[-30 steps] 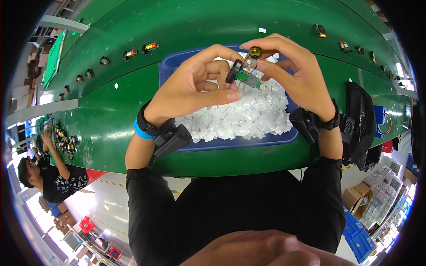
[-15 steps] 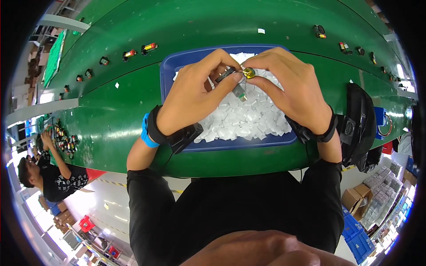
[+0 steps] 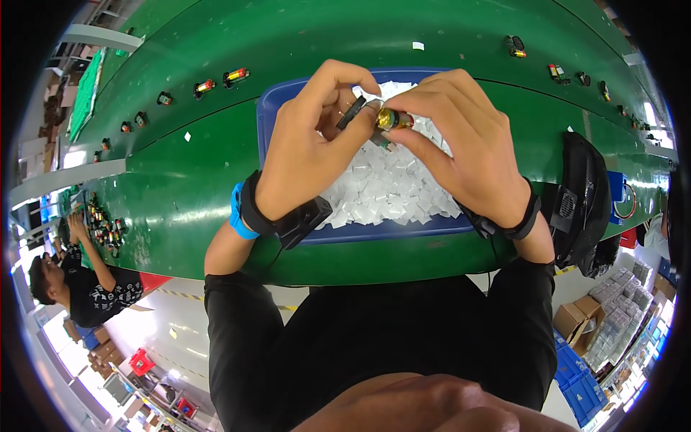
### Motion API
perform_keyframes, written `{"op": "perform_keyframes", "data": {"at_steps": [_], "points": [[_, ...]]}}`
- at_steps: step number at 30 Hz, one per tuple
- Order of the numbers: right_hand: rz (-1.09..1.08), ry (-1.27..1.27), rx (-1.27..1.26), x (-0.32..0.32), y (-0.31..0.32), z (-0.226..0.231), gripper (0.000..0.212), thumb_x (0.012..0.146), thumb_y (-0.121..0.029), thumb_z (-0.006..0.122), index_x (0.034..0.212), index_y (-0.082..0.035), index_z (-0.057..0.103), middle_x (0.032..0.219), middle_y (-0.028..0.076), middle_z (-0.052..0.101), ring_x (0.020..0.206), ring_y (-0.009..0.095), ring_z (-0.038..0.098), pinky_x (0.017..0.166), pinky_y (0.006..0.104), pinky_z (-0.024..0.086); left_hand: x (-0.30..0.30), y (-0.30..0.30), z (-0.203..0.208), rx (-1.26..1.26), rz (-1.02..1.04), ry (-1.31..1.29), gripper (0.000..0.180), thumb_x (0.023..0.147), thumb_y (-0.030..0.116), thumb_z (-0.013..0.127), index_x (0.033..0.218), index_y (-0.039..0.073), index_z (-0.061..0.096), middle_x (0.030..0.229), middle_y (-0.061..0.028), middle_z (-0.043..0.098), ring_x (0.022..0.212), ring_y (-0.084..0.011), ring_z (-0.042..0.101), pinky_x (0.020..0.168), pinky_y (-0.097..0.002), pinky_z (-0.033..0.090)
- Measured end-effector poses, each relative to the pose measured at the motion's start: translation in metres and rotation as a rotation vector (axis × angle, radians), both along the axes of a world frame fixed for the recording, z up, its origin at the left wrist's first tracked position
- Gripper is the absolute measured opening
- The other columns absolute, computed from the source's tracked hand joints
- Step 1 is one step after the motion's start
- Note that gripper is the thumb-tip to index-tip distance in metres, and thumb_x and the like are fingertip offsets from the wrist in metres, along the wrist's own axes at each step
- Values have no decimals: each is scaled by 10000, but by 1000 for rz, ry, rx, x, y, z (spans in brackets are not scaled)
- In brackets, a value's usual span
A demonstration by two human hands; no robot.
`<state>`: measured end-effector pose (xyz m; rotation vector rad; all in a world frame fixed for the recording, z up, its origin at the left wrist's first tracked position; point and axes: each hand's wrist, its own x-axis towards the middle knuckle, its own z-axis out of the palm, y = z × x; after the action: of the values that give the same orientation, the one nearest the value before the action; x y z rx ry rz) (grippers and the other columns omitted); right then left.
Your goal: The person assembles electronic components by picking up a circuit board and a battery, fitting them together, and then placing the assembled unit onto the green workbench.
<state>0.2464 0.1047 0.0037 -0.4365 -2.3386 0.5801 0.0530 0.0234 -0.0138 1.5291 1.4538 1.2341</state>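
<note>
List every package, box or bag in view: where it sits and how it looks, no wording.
Blue tray: on the green table under both hands, rectangular, filled with small clear packets.
Cardboard boxes: floor, lower right, brown.
Blue crates: floor, bottom right, stacked.
Black bag: table's right edge, dark and rounded.

The long bench (image 3: 180, 194) is glossy green. On it sits a blue plastic tray (image 3: 268, 115) filled with small white packets (image 3: 389, 187). The small cylindrical part (image 3: 393, 118) is brass-gold, seemingly with a green piece beneath. A bright blue wristband (image 3: 237, 213) adjoins a black wrist strap (image 3: 253, 205).
</note>
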Motion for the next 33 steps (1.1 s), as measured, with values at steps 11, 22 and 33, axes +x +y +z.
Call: {"op": "perform_keyframes", "data": {"at_steps": [11, 22, 33], "points": [[20, 35, 38, 2, 14, -2, 360, 714, -6, 800, 1038, -55, 650, 967, 77, 642, 935, 291, 583, 883, 406, 495, -7, -1, 18, -132, -169, 52, 344, 863, 113, 754, 1157, 52, 587, 824, -48, 644, 616, -102, 592, 548, -236, 449], [127, 0, 46, 5, 10, 11, 327, 673, 88, 762, 938, -62, 644, 983, 61, 688, 992, 297, 605, 1047, 549, 447, -10, -9, 25, -44, -111, 167, 430, 740, 67, 861, 1116, 18, 657, 854, -40, 651, 655, -64, 619, 605, -205, 484], [290, 246, 154, 12, 9, 19, 321, 719, -51, 828, 1008, -22, 689, 966, 153, 748, 999, 326, 665, 943, 574, 514, -14, -15, 37, -36, -215, -135, 458, 733, 52, 865, 1121, -12, 631, 1077, -101, 697, 735, -122, 680, 659, -230, 552]]}}
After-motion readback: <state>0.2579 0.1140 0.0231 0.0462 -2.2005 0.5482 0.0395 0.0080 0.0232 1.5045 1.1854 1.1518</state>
